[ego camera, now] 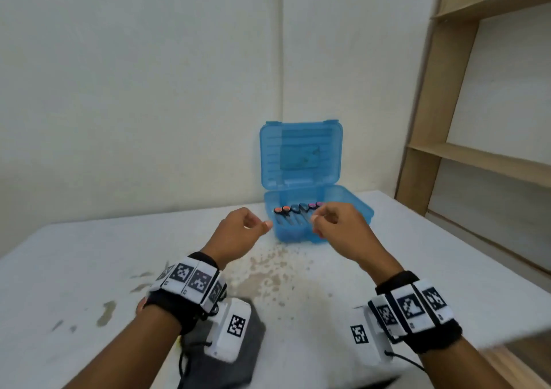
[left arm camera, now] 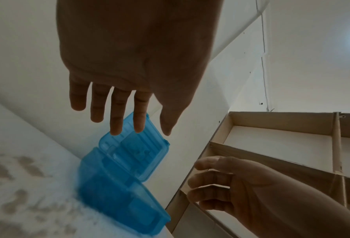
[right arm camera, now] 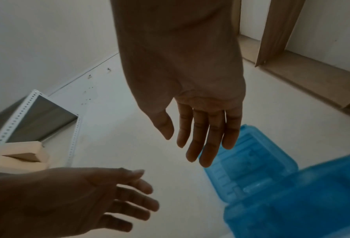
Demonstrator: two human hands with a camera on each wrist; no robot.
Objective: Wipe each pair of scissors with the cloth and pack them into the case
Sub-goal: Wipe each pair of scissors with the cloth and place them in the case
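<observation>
A blue plastic case [ego camera: 351, 209] stands open on the white table, its lid [ego camera: 301, 153] upright against the wall. Inside lie three pairs of scissors [ego camera: 293, 214] side by side, with orange, blue and pink handles. My left hand [ego camera: 247, 224] hovers just left of the case, fingers relaxed and empty. My right hand [ego camera: 328, 218] hovers over the case's front, also empty with loose fingers. Both wrist views show straight fingers [left arm camera: 117, 112] [right arm camera: 208, 136] above the case [left arm camera: 117, 177] [right arm camera: 292, 193]. A dark grey cloth [ego camera: 238, 356] lies near the table's front under my left wrist.
The white table [ego camera: 89, 269] carries brownish stains [ego camera: 268, 272] in front of the case. A wooden shelf unit [ego camera: 465, 120] stands at the right. A white wall runs behind the table. A metal rack [right arm camera: 33, 119] shows in the right wrist view.
</observation>
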